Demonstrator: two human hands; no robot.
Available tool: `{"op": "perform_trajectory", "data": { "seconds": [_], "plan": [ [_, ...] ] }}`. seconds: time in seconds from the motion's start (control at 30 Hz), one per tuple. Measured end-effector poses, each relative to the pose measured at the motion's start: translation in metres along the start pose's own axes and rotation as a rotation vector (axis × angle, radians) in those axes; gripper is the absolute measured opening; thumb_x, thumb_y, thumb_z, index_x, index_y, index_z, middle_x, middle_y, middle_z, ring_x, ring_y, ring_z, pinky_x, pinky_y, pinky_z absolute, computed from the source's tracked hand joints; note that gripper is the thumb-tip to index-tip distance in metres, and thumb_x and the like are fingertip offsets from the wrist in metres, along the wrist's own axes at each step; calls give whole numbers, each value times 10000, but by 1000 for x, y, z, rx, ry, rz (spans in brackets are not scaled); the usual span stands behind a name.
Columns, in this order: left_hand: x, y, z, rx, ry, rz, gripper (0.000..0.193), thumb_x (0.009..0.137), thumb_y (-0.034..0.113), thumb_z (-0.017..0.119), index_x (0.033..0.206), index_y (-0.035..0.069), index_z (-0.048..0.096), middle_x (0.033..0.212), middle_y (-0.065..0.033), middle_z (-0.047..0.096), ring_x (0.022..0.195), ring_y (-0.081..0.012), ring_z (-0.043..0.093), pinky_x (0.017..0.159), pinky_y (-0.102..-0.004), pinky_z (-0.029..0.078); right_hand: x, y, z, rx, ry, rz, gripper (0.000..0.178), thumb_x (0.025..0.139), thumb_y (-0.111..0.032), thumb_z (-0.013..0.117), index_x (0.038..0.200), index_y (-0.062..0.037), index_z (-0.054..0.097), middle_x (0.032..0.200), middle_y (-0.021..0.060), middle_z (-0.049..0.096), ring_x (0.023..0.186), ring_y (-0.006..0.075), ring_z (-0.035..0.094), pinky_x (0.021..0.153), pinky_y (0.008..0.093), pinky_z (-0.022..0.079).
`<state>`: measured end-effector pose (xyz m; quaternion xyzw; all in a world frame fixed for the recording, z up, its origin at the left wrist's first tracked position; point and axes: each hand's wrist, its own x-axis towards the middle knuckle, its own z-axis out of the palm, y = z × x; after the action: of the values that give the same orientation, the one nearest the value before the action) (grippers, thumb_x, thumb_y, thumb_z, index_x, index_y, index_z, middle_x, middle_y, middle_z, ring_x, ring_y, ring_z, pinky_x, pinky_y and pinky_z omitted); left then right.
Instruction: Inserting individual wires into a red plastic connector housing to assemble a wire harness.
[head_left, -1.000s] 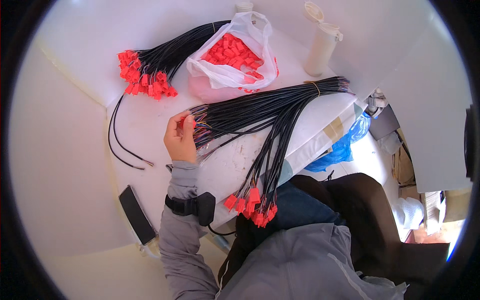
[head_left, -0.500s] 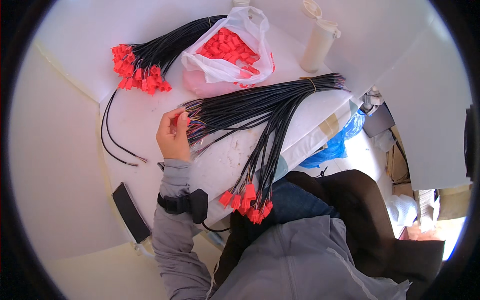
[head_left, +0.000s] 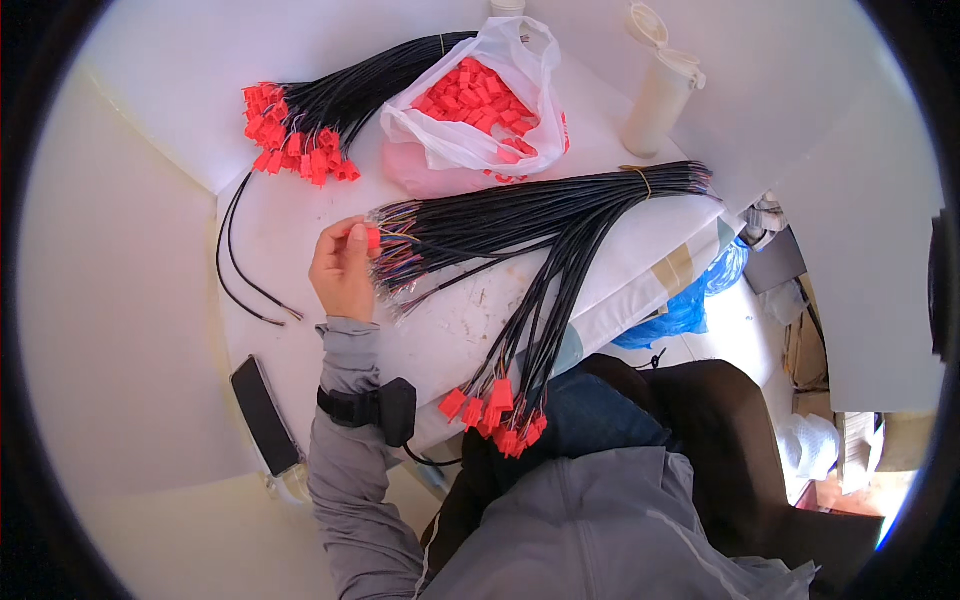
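Observation:
My left hand [head_left: 343,268] is closed in a pinch on a small red connector housing [head_left: 374,238], part of which shows beyond my fingertips. Right beside it lie the colourful stripped wire ends [head_left: 398,245] of a large bundle of black cables [head_left: 530,205], tied near its far right end. Some cables of this bundle hang over the table's near edge and end in red connectors [head_left: 500,410]. My right hand is out of the picture.
An open white plastic bag [head_left: 425,145] of red housings [head_left: 475,95] stands at the back. Left of it lies another black bundle with red connectors [head_left: 300,145]. Two loose cables [head_left: 232,260], a phone [head_left: 264,415] and a cream bottle [head_left: 660,105] with its lid up are also on the table.
The whole view has shifted slightly, so the table things appear a little lower and further right. My left hand still pinches the red housing, which now shows more clearly.

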<state>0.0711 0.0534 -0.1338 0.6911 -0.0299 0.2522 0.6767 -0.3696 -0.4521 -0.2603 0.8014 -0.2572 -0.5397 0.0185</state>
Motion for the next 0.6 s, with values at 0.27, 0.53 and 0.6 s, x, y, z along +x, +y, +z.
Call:
{"op": "perform_trajectory", "data": {
  "seconds": [0.27, 0.53, 0.6],
  "plan": [
    [6, 1, -9, -233, 47, -13, 192, 847, 135, 494, 959, -18, 525, 822, -80, 567, 667, -113, 527, 598, -223, 442, 9, -8, -48, -39, 275, -162, 291, 709, -325, 526, 796, -74, 643, 741, 139, 622, 727, 301, 605, 639, 406, 473],
    [2, -5, -12, -550, -95, -56, 179, 849, 99, 448, 979, -19, 479, 886, -112, 547, 795, -173, 541, 676, -293, 472, -146, -148, -287, 431, 645, -959, 104, 694, -112, 590, 714, -15, 555, 652, 120, 568, 569, 239, 573, 529, 312, 456],
    [0, -3, -12, -624, -190, -64, 165, 841, 98, 454, 955, -20, 477, 896, -123, 539, 810, -177, 535, 689, -298, 472, -160, -175, -314, 387, 670, -1079, 96, 702, -101, 587, 724, -15, 550, 665, 108, 565, 567, 229, 571, 528, 307, 453]
  ]
}}
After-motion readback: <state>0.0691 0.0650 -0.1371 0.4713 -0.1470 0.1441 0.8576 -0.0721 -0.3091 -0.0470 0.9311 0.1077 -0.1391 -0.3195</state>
